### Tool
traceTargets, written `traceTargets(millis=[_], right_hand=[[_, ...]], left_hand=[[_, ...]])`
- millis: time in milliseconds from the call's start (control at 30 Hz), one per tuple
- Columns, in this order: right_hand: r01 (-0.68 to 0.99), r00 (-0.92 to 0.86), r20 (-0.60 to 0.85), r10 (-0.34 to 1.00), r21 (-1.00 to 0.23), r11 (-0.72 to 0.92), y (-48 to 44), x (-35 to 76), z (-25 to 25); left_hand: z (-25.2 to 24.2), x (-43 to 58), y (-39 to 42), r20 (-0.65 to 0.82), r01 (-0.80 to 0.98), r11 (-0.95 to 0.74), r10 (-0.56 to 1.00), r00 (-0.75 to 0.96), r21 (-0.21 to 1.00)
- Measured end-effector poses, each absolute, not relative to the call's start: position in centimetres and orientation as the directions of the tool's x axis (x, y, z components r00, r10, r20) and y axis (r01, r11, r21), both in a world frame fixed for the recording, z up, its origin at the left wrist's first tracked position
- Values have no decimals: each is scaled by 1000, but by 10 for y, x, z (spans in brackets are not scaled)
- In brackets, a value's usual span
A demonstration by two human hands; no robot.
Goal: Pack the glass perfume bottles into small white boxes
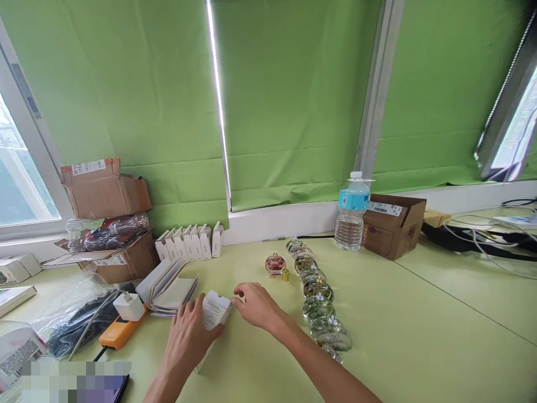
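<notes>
A small white cardboard box (215,309) with printed text on its face stands on the table in front of me. My left hand (191,324) is wrapped round it, thumb on the near side and fingers over the left edge. At the box's upper right corner, my right hand (254,305) has its fingertips pinched against the edge. Beyond my right hand sit a round glass perfume bottle (275,265) with pink-red contents and a gold cap (286,275). A row of similar clear round bottles (319,308) runs along the right of my right forearm.
Several white boxes (191,243) stand lined up by the wall. Flattened white cartons (168,291) lie left of my left hand, near an orange power strip (119,333) with a white charger. A water bottle (350,215) and a brown carton (392,226) stand at the back right.
</notes>
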State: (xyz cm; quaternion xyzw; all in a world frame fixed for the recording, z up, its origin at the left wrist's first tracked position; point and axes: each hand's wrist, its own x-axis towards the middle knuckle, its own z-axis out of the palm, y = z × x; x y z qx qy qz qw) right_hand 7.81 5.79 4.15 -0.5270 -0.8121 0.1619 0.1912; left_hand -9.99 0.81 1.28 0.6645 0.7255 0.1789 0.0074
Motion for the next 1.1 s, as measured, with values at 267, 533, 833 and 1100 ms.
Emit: traceTargets(millis=[267,533,833,1100], right_hand=[[733,-343,9,939,-623,274,75,93,37],[662,-43,289,956,-709,244,92,120,74],[410,-61,334,941,-851,328,76,138,111],[5,-318,191,928,-979,204,51,105,112]], left_hand=[[-2,-72,4,495,930,-209,868,35,302],[3,-69,2,348,889,-134,937,-31,439],[-1,-61,2,434,811,-196,897,-79,551],[19,-78,0,490,728,-268,865,-106,630]])
